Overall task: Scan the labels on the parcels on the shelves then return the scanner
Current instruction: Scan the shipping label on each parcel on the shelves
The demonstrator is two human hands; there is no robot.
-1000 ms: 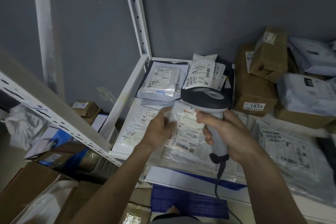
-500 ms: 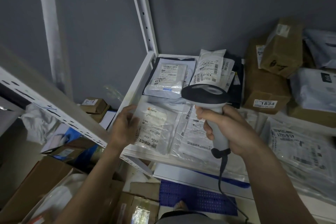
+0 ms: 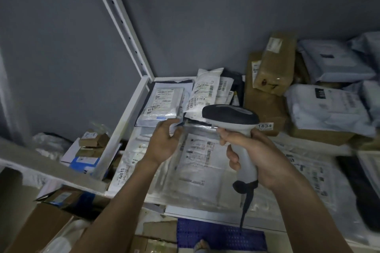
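My right hand [image 3: 261, 156] grips the grey handle of a barcode scanner [image 3: 232, 117], its black head pointing left over the shelf, its cable hanging down. My left hand [image 3: 164, 141] reaches forward, its fingers at the near corner of a white labelled pouch [image 3: 161, 107] at the back left of the white shelf [image 3: 127, 115]. A second labelled pouch [image 3: 205, 92] leans beside it. Flat clear-bagged parcels [image 3: 197, 156] with labels lie under both hands.
Brown cartons [image 3: 267, 104], one marked 1834, and grey mailer bags [image 3: 327, 107] are stacked at the right of the shelf. A white upright post [image 3: 121, 22] rises at the back left corner. Boxes and bags [image 3: 90, 146] crowd the floor to the left. A blue mat [image 3: 218, 236] lies below.
My left hand moved from the flat parcel at the shelf's front left up and back to the white pouch. The scanner stayed in my right hand, shifted slightly.
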